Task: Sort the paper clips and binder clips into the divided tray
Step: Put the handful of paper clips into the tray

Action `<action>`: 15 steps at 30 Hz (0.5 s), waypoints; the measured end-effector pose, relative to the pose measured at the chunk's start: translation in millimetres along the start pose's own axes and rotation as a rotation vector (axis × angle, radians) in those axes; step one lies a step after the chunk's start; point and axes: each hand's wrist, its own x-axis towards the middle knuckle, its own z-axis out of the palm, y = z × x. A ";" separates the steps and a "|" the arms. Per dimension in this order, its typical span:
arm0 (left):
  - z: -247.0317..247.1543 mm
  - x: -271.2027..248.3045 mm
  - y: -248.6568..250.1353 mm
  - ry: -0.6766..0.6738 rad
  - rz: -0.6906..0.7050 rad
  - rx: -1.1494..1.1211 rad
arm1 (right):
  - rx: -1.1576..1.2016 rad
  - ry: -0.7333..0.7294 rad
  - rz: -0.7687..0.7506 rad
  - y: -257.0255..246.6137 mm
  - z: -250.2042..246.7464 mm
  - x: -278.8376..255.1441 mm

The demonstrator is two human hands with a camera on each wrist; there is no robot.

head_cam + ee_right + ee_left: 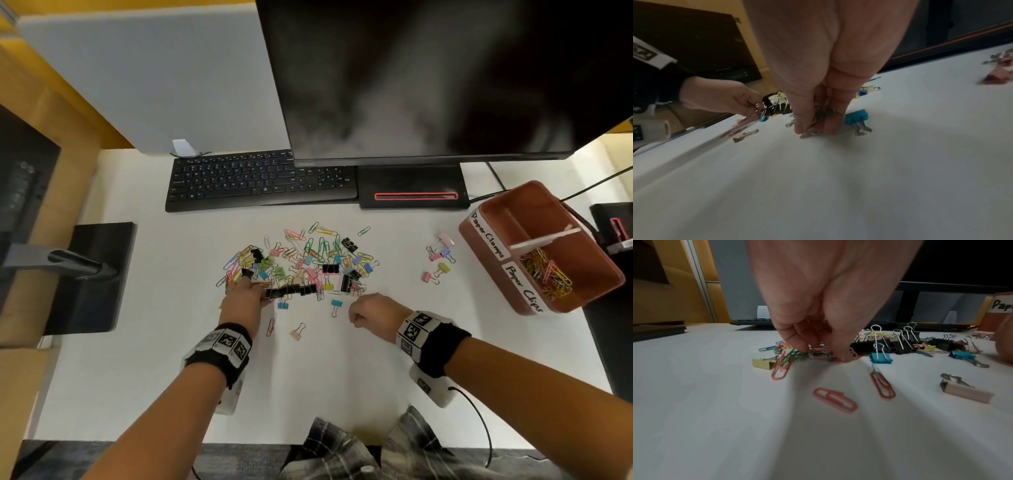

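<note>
So the mixed pile of paper clips + binder clips sits mid-desk, in front of the keyboard, and both hands are at its near edge. Left hand is down at the pile's left-front corner, fingers curled, thumb + fingertips pinching a paper clip off the table; that clip lies roughly flat w/ its long axis running left-right across the fingertips. Right hand is at the pile's right-front corner, curled around a small bunch of paper clips already, tips touching the table just beside a blue binder clip.

Key relation imo: the divided tray is well off to the right, past a little group of binder clips, so the right hand is way nearer to it. Near compartment, labelled Paper Clips, has a heap of paper clips in it; far one, labelled Paper Clamps, looks bare afaict. I'd guess the right hand's load goes rightward to that near compartment, while the left has to cross the whole pile or pass its clip over.
</note>
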 end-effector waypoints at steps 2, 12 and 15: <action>-3.6 2.1 -1.3 -0.024 0.011 -0.007 | 0.059 0.060 0.000 4.0 -6.7 -3.3; -80.4 -24.0 32.8 -0.056 0.112 -0.218 | 0.236 0.465 0.032 42.5 -67.2 -63.6; -112.2 -34.5 83.1 -0.093 0.251 -0.321 | 0.268 0.633 0.088 60.7 -91.3 -100.2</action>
